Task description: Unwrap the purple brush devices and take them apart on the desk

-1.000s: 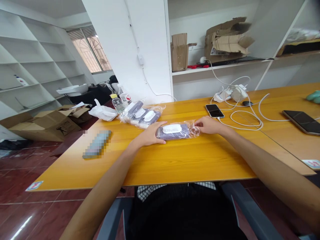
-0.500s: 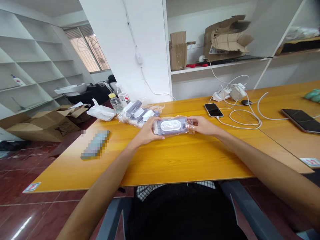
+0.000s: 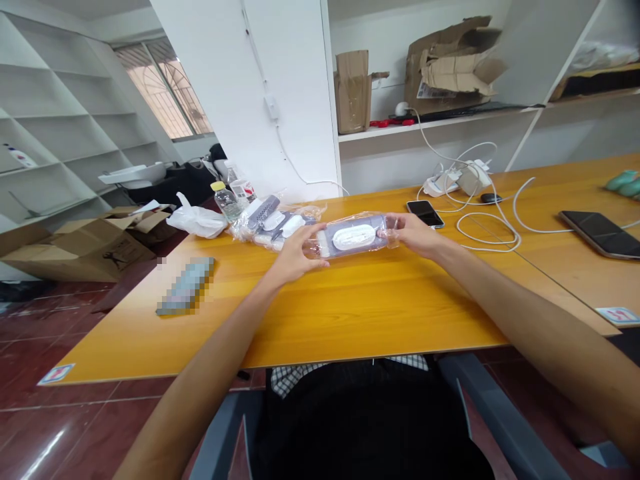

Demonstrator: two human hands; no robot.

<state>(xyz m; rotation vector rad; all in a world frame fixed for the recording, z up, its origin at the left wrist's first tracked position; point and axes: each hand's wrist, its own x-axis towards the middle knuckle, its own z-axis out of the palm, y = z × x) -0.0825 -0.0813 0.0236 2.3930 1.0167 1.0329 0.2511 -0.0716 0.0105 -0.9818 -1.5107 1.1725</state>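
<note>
My left grip [image 3: 296, 259] and my right grip [image 3: 415, 235] hold one purple-grey pack in clear plastic [image 3: 354, 239] between them, in the middle of the frame; its white oval panel [image 3: 356, 235] faces up. The left is curved around the pack's left end, thumb along the near side and fingers along the far side; the right is closed on the pack's right end, fingers on the crinkled film; whether the pack touches the bench [image 3: 360, 313] or sits just above it, I cannot tell.

Just beyond my left grip, left of the frame's middle, lies a group of similar wrapped packs [image 3: 273, 223]; behind them stand a yellow-capped bottle [image 3: 227, 204] and a clear bottle with a red-and-white label [image 3: 244, 191]; a white plastic bag [image 3: 197, 221] lies left of these. Nearer, at the left of the frame, is a pixelated flat object [image 3: 186, 287], well apart from both my grips.

Right of the frame's middle, a smartphone [image 3: 426, 213] lies just beyond my right grip; a looped white cable [image 3: 487, 250] lies to its right; farther right is a larger dark-screened device [image 3: 604, 233]; cardboard boxes [image 3: 353, 93] stand on the shelf at the upper right.
</note>
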